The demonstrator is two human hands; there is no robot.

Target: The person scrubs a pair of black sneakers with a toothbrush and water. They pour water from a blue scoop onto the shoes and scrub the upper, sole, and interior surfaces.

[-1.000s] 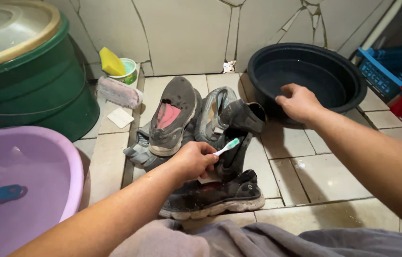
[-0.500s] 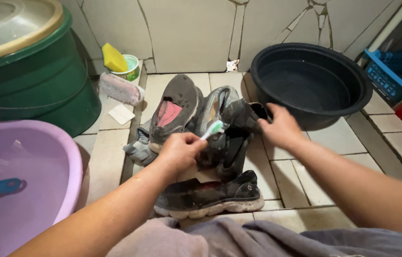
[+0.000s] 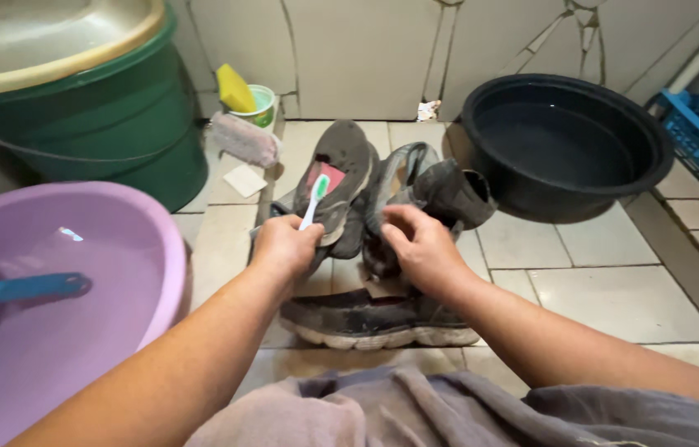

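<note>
My left hand [image 3: 285,246] holds a white and green toothbrush [image 3: 314,199], its bristle end pointing up over a pile of dirty grey shoes. My right hand [image 3: 417,247] grips the grey shoe [image 3: 440,192] in the middle of the pile, fingers closed on its near side. A shoe with a pink insole [image 3: 341,170] leans at the back left. A black shoe with a white sole [image 3: 378,319] lies on its side in front, just below both hands. My grey-clad lap fills the bottom of the view.
A black basin [image 3: 569,141] holding water stands at the back right. A purple basin [image 3: 118,248] with a blue dipper [image 3: 10,290] is at the left, a lidded green bucket [image 3: 101,124] behind it. A scrub brush [image 3: 244,138], yellow sponge [image 3: 234,88] and small tub lie by the wall.
My right hand came away from the black basin's rim to the left and took hold of the middle grey shoe. My left hand swung the toothbrush upright. The view shifted left.
</note>
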